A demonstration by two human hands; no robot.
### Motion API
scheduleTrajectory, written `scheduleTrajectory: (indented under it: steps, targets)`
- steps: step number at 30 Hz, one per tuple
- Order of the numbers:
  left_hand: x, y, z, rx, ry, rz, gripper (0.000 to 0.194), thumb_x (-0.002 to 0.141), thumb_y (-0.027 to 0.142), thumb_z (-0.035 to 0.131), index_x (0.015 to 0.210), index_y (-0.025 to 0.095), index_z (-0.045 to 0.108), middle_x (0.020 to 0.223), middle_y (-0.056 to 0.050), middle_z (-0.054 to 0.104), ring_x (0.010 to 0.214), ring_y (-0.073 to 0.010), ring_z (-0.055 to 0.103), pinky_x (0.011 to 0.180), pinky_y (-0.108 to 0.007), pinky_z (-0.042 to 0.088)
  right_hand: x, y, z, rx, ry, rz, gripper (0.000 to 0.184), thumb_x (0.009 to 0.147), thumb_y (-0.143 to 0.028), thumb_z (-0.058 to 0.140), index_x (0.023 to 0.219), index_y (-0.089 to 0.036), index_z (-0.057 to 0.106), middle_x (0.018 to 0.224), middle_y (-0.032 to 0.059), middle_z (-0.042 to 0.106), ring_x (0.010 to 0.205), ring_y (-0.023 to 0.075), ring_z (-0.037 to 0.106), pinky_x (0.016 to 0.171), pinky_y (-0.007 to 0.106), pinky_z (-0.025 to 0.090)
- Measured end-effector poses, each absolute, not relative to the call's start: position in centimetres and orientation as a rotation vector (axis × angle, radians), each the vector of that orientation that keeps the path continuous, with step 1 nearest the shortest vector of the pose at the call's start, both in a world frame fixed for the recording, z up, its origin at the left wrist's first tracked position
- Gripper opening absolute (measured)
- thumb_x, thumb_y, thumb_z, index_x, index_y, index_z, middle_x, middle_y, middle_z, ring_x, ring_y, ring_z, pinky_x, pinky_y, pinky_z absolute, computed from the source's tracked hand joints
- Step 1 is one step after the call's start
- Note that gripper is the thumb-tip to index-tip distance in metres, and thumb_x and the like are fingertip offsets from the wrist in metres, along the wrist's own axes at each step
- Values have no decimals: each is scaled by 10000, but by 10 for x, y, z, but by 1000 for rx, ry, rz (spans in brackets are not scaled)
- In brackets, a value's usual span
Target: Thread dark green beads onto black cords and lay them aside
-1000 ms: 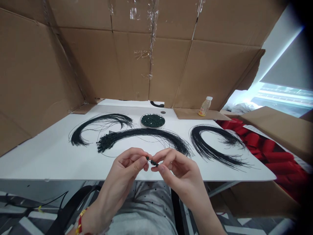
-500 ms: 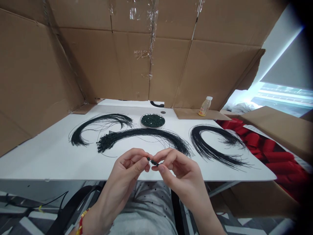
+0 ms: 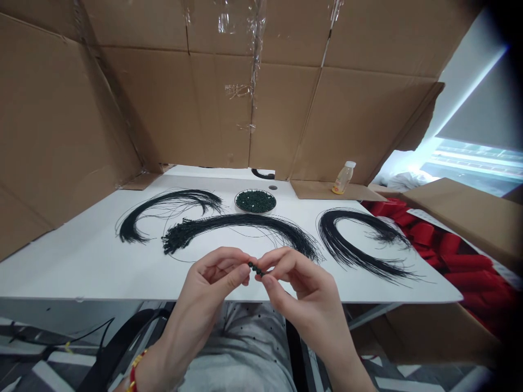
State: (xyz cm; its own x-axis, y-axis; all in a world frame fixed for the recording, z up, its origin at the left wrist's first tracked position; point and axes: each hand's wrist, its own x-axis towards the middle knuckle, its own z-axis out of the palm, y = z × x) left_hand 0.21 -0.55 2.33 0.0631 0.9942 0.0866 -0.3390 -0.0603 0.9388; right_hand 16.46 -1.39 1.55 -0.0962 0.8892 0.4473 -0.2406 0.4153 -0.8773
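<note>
Cardboard sheets walled the white worktop, with black cord bundles curving across it (a dish of green beads sat behind). The left hand and right hand clamped a small beaded cord piece between their fingertips, above the worktop.

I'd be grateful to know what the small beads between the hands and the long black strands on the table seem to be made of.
The small dark green beads look like plastic or glass, with a slight sheen; they are too small to tell which. The black strands look like thin synthetic cord, bending in flexible, fine curves with a dull finish.
</note>
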Motion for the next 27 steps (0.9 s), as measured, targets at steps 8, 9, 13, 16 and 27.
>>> scheduleTrajectory:
  steps: [8,9,13,16,27]
  targets:
    - [-6,-5,26,1164,975,1316,79,753,312,890,779,261,836,798,-13,777,682,-137,620,670,-212,524,173,-15,20,-723,-1424,1042,164,901,-188,740,756,-213,668,912,35,736,872,170,700,803,280,609]
    - [-4,-6,27,1159,991,1332,73,747,299,888,768,255,833,796,-17,778,678,-141,620,668,-220,525,174,-15,19,-734,-1423,1039,164,904,-204,743,756,-213,672,912,38,738,873,172,698,801,282,608]
    - [2,-11,32,1161,1088,1429,46,725,251,873,732,248,827,780,-24,780,678,-155,631,646,-231,518,176,-14,19,-765,-1449,1024,171,906,-228,754,755,-214,673,899,33,743,864,164,693,785,263,595]
    - [5,-13,33,1194,1089,1474,38,723,234,865,721,249,831,790,-34,788,750,-187,678,673,-241,535,177,-14,19,-780,-1469,994,162,905,-223,759,764,-217,679,885,17,745,852,147,688,781,240,577]
    - [4,-14,34,1287,1017,1517,169,772,98,768,744,255,825,794,-6,801,826,-180,728,794,-239,591,177,-17,19,-799,-1455,955,175,905,-176,742,751,-214,667,838,-12,735,799,131,670,752,237,537]
